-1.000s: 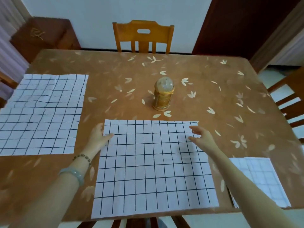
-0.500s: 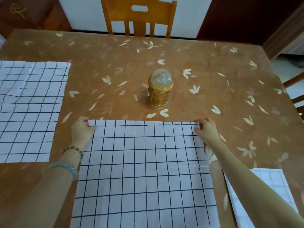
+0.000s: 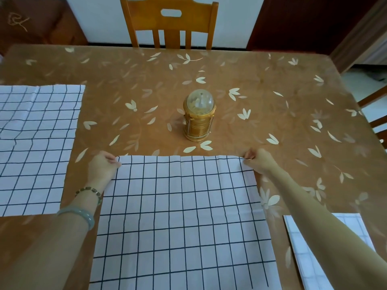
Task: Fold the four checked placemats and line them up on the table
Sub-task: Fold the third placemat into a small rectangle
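Middle placemat (image 3: pixel 182 216): It lies flat and open on the bench (image 3: pixel 272 91), on my side of the lantern (image 3: pixel 199 116). It reaches from just in front of the lantern all the way back toward me.
Far edge: It runs left to right, close to the lantern but not touching it. A little crease sits in the middle of it, right in line with the lantern.
Left hand (image 3: pixel 102 166): It is to the left of the lantern and nearer to me. My fingers are curled and pinch the far left corner of the mat.
Right hand (image 3: pixel 259 162): It is to the right of the lantern and nearer to me. It pinches the far right corner, and that corner is lifted a tiny bit.
Which hand is nearer: Neither. Both sit about the same way out from the lantern, one on each side.
Next move: I think I must pull both corners away from the lantern, toward me, so the far edge lands on the near edge. My hands should go together so the fold is straight.
Left placemat (image 3: pixel 35 147): Far to the left of the lantern, open and a bit wrinkly.
Folded placemat (image 3: pixel 303 262): To the right of the lantern and close to me, partly under my right arm.
Fourth mat: I cannot see it.
Chair (image 3: pixel 169 21): Behind the lantern, at the far side of the bench.
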`<state>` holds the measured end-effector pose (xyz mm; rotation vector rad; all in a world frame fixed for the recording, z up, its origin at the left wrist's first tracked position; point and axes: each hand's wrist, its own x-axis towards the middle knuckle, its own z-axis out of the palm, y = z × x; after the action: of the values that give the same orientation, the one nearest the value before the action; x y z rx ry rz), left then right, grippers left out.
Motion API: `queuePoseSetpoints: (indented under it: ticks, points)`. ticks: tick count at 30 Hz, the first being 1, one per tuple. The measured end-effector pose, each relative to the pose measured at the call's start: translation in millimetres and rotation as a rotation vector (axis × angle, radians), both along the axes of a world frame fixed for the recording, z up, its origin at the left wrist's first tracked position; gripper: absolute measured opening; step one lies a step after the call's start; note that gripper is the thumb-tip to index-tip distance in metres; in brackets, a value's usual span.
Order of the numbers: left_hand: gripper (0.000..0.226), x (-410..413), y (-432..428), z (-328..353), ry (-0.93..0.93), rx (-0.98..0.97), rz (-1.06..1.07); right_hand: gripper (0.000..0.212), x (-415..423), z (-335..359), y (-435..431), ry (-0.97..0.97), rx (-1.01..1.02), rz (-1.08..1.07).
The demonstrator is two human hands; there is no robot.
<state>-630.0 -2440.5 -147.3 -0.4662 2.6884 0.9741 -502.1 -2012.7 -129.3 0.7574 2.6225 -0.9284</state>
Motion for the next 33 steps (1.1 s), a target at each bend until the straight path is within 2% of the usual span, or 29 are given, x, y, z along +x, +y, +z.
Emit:
queuePoseSetpoints:
  ticks: [2,4,8,12,18,19,22,24,27,31,33]
  points:
    - [0.041,-4.4,1.5,1.6,-0.051,0.039,0.054,0.025,0.9,-0.3,-0.7,0.036,-0.036,-0.026]
    - [0.051,-8.3,1.9,3.3,-0.066,0.036,0.086,0.022,2.5,-0.5,0.1,0.054,-0.045,-0.027]
    - [0.030,-9.4,0.8,2.7,-0.045,-0.012,0.011,0.029,6.3,2.2,2.7,0.035,-0.021,-0.011]
    - [0.008,-7.7,1.1,2.8,0.039,-0.079,-0.021,0.021,8.5,3.0,3.0,0.012,-0.008,-0.044]
    - [0.020,-11.3,-3.6,6.8,0.115,-0.195,-0.180,0.005,9.6,5.2,1.9,0.032,0.008,-0.051]
    - [0.022,-13.6,-6.4,6.8,0.118,-0.182,-0.191,0.009,9.8,7.0,1.0,0.037,0.008,-0.053]
    - [0.010,-14.3,-11.1,18.3,0.144,-0.063,-0.162,0.033,11.0,13.8,-0.5,0.075,0.008,-0.087]
    - [0.007,-12.5,-12.8,31.9,0.185,0.040,-0.160,0.036,11.4,22.2,0.0,0.111,-0.006,-0.140]
    - [0.005,-9.2,-19.5,56.2,0.248,0.216,-0.147,0.019,15.2,36.1,5.6,0.170,-0.050,-0.206]
    - [0.008,10.1,-41.4,86.3,0.232,0.364,-0.161,0.011,34.8,57.4,8.8,0.276,-0.147,-0.243]
    - [0.025,31.9,-49.9,103.5,0.221,0.429,-0.150,0.006,53.1,70.1,6.2,0.282,-0.187,-0.231]
